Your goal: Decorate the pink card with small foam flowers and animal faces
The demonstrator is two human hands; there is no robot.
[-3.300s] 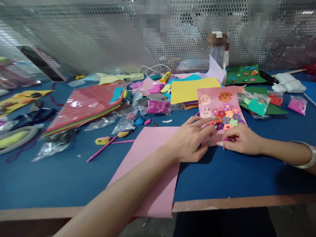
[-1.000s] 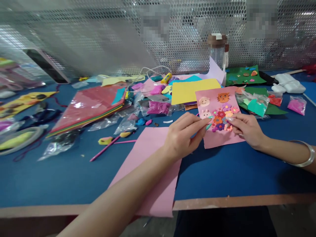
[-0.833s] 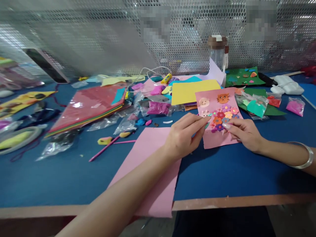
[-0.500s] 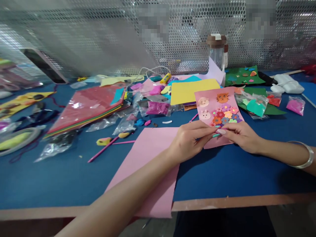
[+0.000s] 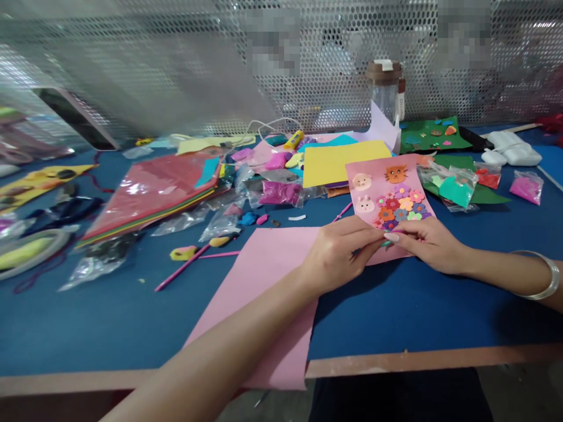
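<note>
My left hand (image 5: 341,252) and my right hand (image 5: 433,243) meet fingertip to fingertip, both closed in a pinch. Whatever lies between the fingers is too small and too covered to make out. Under and behind the fingertips is a pink card (image 5: 358,167) with clay flowers (image 5: 402,205), an orange cat face (image 5: 396,173) and two pale animal faces (image 5: 364,204). My left forearm crosses over a plain pink sheet (image 5: 268,264) that hangs past the table's front edge.
Bagged coloured sheets (image 5: 145,187) lie at left, with pink sticks (image 5: 182,268) and clay bits (image 5: 183,253) nearer. A yellow sheet (image 5: 338,161), bagged purple clay (image 5: 280,192), a lidded bottle (image 5: 383,94) and a green decorated sheet (image 5: 433,135) sit farther back. A phone (image 5: 74,117) leans on the mesh.
The fingertips of both hands have drawn slightly closer together, and the left fingers are less visible beyond the right thumb. Otherwise the hands and the things on the table stay in place.
</note>
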